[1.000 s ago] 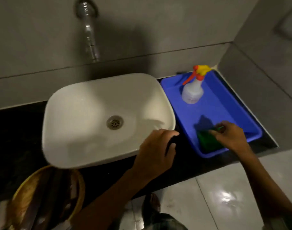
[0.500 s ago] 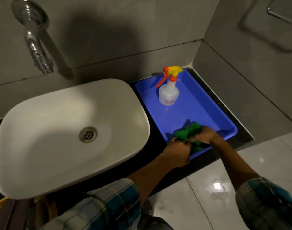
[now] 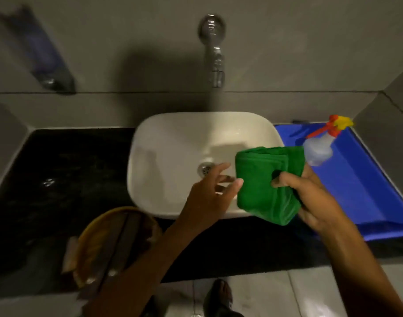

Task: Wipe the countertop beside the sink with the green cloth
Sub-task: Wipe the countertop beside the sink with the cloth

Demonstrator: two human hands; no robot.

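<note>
A folded green cloth (image 3: 264,181) hangs in the air over the right front part of the white sink (image 3: 173,143). My right hand (image 3: 315,200) grips it, thumb pressed into the fabric. My left hand (image 3: 209,197) is beside the cloth's left edge with fingers spread, its fingertips touching or nearly touching the cloth. The black countertop (image 3: 70,179) stretches to the left of the sink and along its front.
A blue tray (image 3: 367,191) sits right of the sink with a spray bottle (image 3: 319,149) in it. A wall tap (image 3: 214,51) projects above the basin. A yellow-rimmed basket (image 3: 109,243) stands at the front left. A dark dispenser (image 3: 42,53) hangs on the left wall.
The cloth has been lifted out of the blue tray and carried left over the sink. My left hand has let go and spread its fingers. The view has swung left.
</note>
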